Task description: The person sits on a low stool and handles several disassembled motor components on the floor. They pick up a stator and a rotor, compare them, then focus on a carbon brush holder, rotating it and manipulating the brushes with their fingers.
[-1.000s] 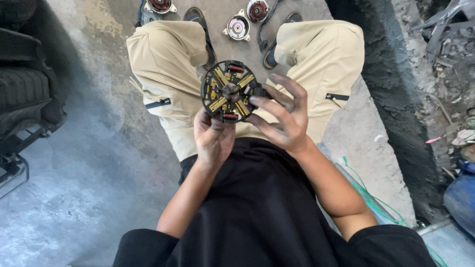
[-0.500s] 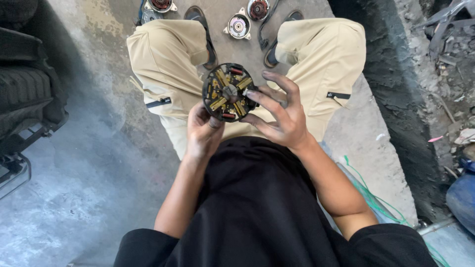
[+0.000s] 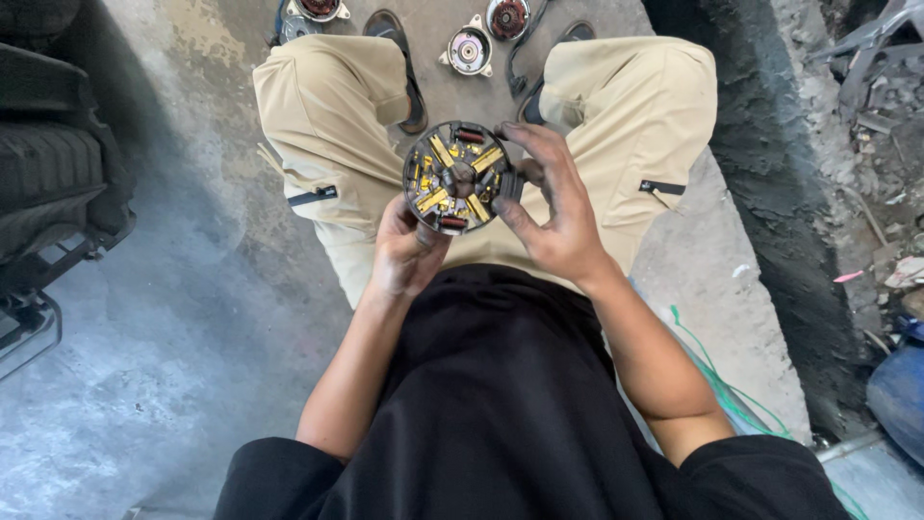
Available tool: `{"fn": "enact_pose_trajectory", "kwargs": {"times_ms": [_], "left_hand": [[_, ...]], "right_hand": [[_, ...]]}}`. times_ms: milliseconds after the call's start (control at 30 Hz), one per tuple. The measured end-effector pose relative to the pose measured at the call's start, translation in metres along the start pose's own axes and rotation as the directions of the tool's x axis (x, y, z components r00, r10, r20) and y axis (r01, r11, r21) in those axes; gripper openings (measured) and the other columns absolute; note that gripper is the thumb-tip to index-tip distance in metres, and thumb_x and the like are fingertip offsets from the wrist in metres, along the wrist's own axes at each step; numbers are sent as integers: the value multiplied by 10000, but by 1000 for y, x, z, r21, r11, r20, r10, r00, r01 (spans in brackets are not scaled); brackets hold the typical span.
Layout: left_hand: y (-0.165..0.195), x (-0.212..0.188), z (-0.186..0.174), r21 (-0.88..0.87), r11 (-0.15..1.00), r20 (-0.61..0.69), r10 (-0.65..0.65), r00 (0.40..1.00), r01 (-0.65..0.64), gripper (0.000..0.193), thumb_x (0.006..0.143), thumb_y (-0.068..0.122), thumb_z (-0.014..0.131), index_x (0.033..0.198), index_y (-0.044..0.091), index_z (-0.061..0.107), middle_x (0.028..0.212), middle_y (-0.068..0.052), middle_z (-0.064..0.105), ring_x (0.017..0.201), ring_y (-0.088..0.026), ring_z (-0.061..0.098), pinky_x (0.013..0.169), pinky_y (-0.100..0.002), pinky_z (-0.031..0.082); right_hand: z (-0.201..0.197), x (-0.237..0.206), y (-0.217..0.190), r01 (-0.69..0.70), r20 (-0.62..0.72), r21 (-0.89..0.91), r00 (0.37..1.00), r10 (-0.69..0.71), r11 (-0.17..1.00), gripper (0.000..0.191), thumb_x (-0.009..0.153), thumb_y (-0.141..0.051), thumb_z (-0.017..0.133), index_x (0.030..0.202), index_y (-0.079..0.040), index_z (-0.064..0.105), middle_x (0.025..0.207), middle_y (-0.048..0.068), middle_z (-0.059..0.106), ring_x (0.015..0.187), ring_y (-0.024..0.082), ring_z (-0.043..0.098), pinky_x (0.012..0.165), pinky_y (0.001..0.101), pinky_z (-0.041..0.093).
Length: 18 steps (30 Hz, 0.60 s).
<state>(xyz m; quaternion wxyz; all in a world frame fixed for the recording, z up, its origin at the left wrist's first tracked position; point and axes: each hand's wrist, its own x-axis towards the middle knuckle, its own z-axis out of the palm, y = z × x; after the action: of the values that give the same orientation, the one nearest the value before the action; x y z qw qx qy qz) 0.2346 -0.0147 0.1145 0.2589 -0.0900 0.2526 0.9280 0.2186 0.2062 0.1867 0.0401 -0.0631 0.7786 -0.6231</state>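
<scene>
Both hands hold a round brush plate (image 3: 457,177) above the lap. The left hand (image 3: 404,252) cups it from below; the right hand (image 3: 551,212) closes its fingers on the right rim. Bare concrete floor (image 3: 173,318) lies underneath, with motor parts (image 3: 470,50) by the feet, a tyre (image 3: 48,173) at left, and what may be rubble (image 3: 866,116) at right.
</scene>
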Motion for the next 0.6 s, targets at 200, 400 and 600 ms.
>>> {"fn": "enact_pose_trajectory", "kwargs": {"times_ms": [200, 400, 600], "left_hand": [[-7, 5, -15, -83, 995, 22, 57, 998, -55, 556, 902, 199, 844, 1372, -6, 628, 1386, -117, 680, 1316, -208, 614, 1226, -399, 400], [-10, 4, -20, -77, 995, 44, 67, 997, -63, 542, 912, 226, 833, 1369, 2, 645, 1402, -120, 677, 1335, -198, 608, 1253, -395, 381], [-12, 5, -13, -57, 998, 18, 42, 999, -41, 541, 924, 222, 825, 1376, -3, 632, 1400, -122, 675, 1338, -207, 605, 1244, -409, 387]], "right_hand": [[-2, -2, 7, -34, -13, 111, 999, 35, 993, 610, 992, 31, 706, 1531, -48, 432, 1540, 134, 449, 1216, 215, 593, 1021, 311, 541], [-4, -4, 11, -34, -44, 156, 998, 41, 987, 554, 1019, 72, 660, 1519, -26, 442, 1519, 136, 444, 1177, 213, 636, 1063, 332, 540], [-11, -2, 12, -24, -54, 179, 998, 34, 984, 519, 1043, 54, 652, 1516, -16, 449, 1504, 133, 471, 1178, 208, 635, 1048, 323, 544]]}}
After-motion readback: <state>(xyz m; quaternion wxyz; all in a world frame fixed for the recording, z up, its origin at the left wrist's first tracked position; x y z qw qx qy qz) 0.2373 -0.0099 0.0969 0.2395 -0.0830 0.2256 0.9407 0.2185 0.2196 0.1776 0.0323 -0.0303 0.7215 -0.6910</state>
